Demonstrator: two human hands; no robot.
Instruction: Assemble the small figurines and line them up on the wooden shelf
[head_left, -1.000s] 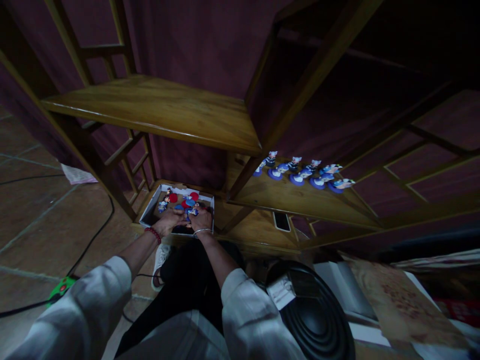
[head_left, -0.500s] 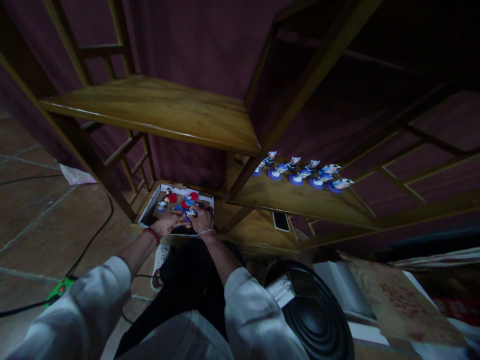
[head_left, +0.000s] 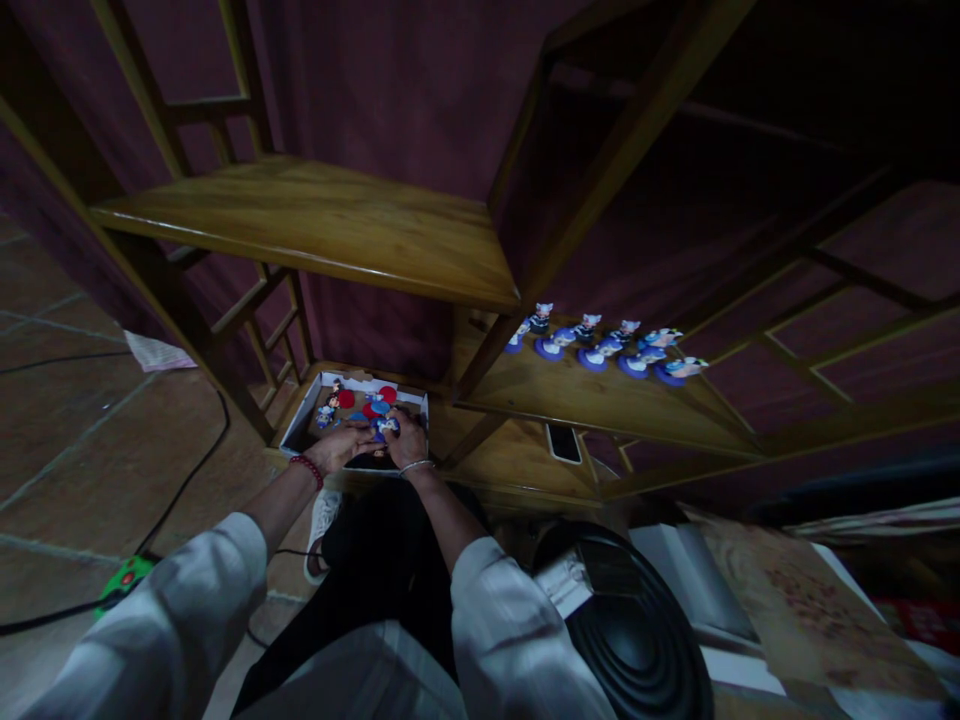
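A small blue-and-white figurine (head_left: pixel 385 427) is held low over an open white cardboard box (head_left: pixel 306 398). My right hand (head_left: pixel 407 443) grips it from the right, fingers curled around its side. From the left, my left hand (head_left: pixel 342 447) meets the same figurine with its fingers at the purple-blue base. Inside the box lie other figurines (head_left: pixel 328 411), a red disc (head_left: pixel 388 394) and a blue disc (head_left: pixel 380 408). The fingertips and part of the box floor are hidden by my hands.
Several figurines on purple bases (head_left: pixel 598 353) stand in rows on a wooden shelf (head_left: pixel 525 385) to the right. A phone (head_left: pixel 562 443) lies on the lower board. A black round stool (head_left: pixel 637 640) is beside my right leg; a green power strip (head_left: pixel 124 580) lies at left.
My left hand has shifted slightly right, closer against the figurine. The figurine has turned a little between my hands. The shelf figurines stay as they were.
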